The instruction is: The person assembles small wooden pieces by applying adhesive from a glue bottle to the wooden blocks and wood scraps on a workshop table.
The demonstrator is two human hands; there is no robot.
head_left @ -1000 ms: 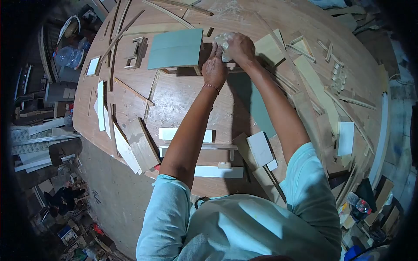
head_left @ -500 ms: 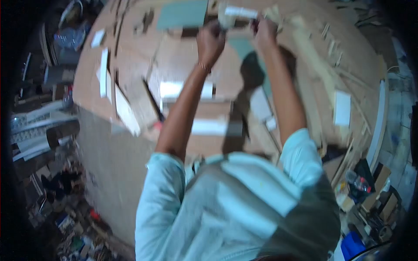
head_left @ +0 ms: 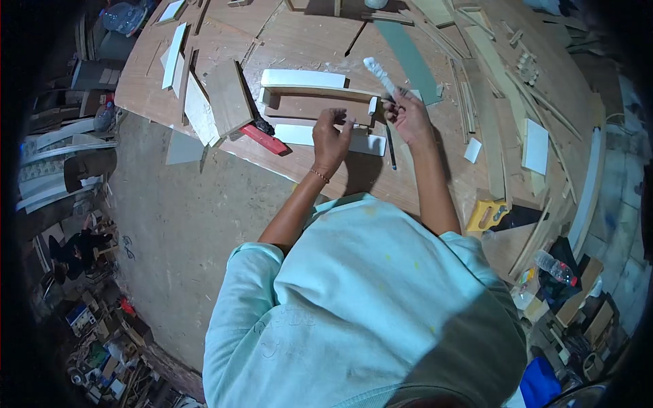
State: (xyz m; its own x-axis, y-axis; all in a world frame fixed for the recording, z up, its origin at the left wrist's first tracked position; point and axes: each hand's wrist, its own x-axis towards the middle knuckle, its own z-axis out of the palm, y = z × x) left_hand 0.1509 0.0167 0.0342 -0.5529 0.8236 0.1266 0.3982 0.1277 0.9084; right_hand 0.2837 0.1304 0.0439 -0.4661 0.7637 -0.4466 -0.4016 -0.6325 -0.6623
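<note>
My right hand [head_left: 410, 121] is closed on the lower end of a narrow, lumpy white stick [head_left: 379, 73], which points up and away to the left. My left hand [head_left: 331, 139] is raised near the table's front edge, fingers bent and thumb apart, with nothing seen in it. Between and beyond the hands lies a long shallow wooden frame [head_left: 313, 91] with a white strip [head_left: 304, 78] along its far side. A second white strip [head_left: 367, 144] lies nearer me, partly hidden by my left hand. A dark pencil-like rod [head_left: 391, 147] lies below my right hand.
At left, a wooden board [head_left: 228, 97] lies beside a red-handled tool [head_left: 265, 139]. A yellow-handled saw [head_left: 486, 215] is at the right front edge. A grey-green strip [head_left: 407, 58] and several wood offcuts lie at the far right. A plastic bottle [head_left: 556, 267] stands past the edge.
Both hands have come back toward me from the far side of the table. My left hand has loosened its fist, and the white stick now shows in my right hand. The view has shifted.
</note>
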